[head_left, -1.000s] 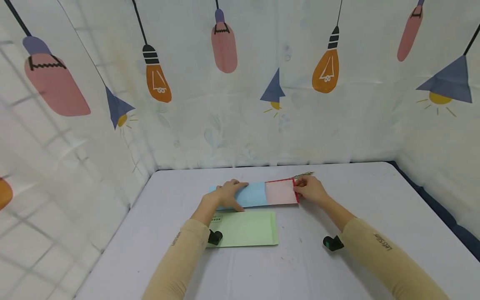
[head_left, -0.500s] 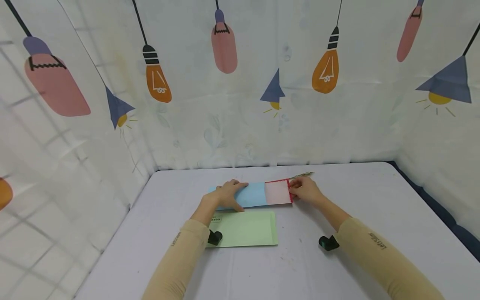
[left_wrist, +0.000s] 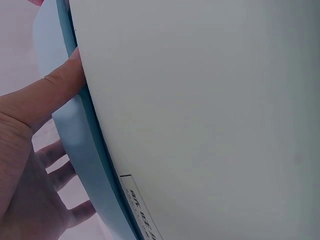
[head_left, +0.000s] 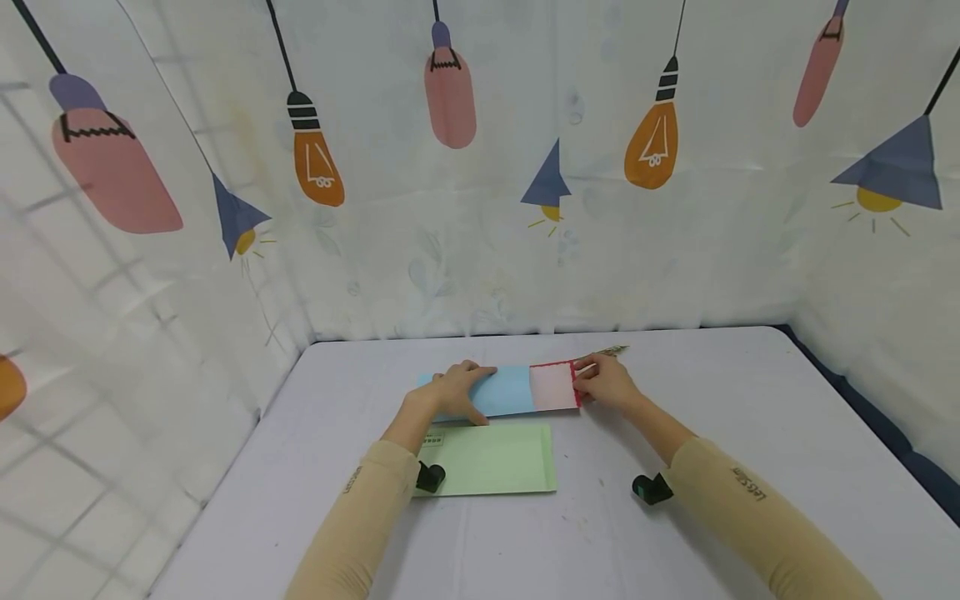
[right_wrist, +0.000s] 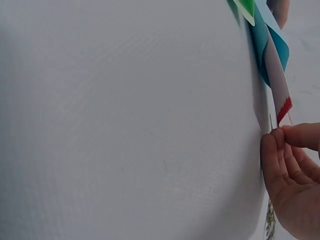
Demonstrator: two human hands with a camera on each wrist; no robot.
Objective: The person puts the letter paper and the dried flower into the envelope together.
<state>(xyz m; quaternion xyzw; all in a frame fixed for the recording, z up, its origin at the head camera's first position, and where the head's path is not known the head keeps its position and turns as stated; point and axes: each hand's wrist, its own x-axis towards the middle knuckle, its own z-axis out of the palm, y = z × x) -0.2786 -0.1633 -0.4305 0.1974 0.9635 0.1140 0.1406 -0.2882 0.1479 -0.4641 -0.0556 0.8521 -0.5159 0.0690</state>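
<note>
A light blue envelope (head_left: 510, 390) lies lengthwise toward the back of the table. My left hand (head_left: 453, 388) grips it across its width, thumb on the near edge and fingers at the far edge. From its right end sticks a pale pink card (head_left: 551, 387) with red trim. My right hand (head_left: 609, 383) pinches the card's right end. In the right wrist view the blue paper (right_wrist: 261, 50) bows open around the card, and the red trim (right_wrist: 285, 107) sits just above the fingertips. A thin dried sprig (head_left: 617, 350) shows behind the right hand.
A green envelope (head_left: 495, 462) with a small printed box lies in front of the blue one, partly overlapped by the left forearm. Black wrist cameras (head_left: 431, 477) jut from both sleeves. A patterned curtain (head_left: 480, 258) stands behind the white table (head_left: 360, 367).
The right hand has moved left with the card, so less of the pink card sticks out of the blue envelope. The left hand has kept its place.
</note>
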